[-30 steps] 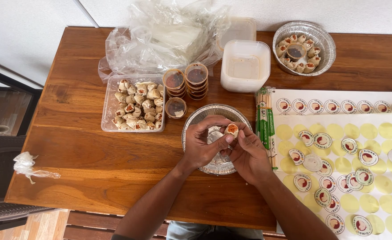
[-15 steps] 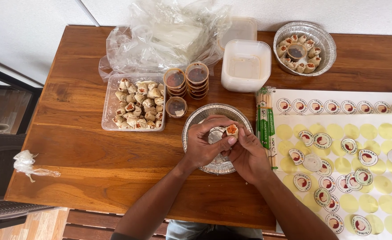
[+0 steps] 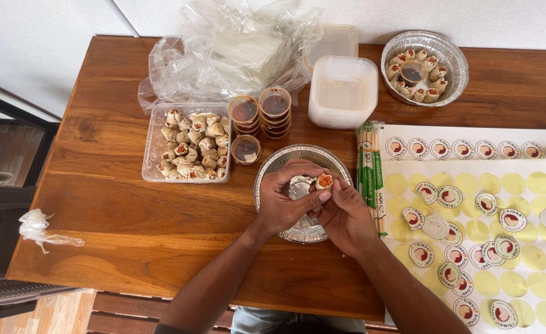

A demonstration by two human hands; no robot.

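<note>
The fingers [image 3: 323, 196] of the left hand [image 3: 285, 201] are closed lightly around one dumpling [image 3: 323, 181], pinching it from the side. The right hand [image 3: 347, 216] meets it from the other side; its fingers curl in and touch the dumpling from below, almost closed. Both hands hold the dumpling just above an empty foil tray [image 3: 304, 232], near the middle of the front edge of the worktop [image 3: 130, 216].

The dumpling looks soft, and its orange top is open. If the fingers press too hard, the wrapper may tear or the filling may come out. If the hold gets loose, it may fall on its side in the tray.

Left of the tray stands a clear box [image 3: 189, 148] full of dumplings. Behind the tray are stacked sauce cups [image 3: 260, 114], a white tub [image 3: 342, 91], and crumpled plastic bags [image 3: 236, 55] at the back edge. A filled foil tray [image 3: 424, 67] sits toward the back right corner. Chopsticks [image 3: 370, 173] lie just right of the tray, beside sticker sheets [image 3: 489, 229] that cover the right side.

The worktop is brown wood with planks. Behind it is a white wall; a dark chair stands at the left.
</note>
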